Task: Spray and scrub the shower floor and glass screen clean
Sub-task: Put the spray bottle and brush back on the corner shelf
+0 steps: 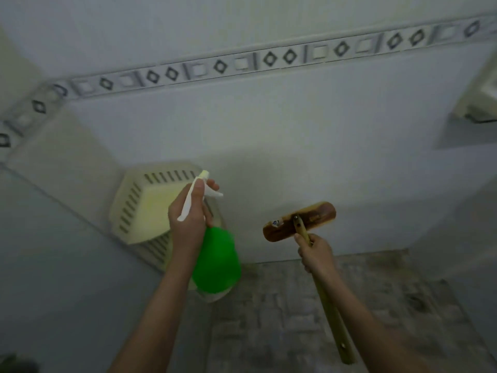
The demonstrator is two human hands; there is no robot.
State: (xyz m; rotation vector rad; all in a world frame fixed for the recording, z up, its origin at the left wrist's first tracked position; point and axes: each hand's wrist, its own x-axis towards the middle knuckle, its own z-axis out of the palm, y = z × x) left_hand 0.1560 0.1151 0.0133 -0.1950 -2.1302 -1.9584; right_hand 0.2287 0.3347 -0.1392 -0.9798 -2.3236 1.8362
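Gripping spray bottle (216,262), brush (300,220) (contents unseen)

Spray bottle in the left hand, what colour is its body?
The spray bottle is bright green; head view.

Dim, flat indoor light with a grey-blue cast, soft overall blur, decorative tile border (242,61) bending from wide-angle distortion, smeared corners, faint shadows near the floor (376,305), green spray bottle (216,262) the only saturated colour
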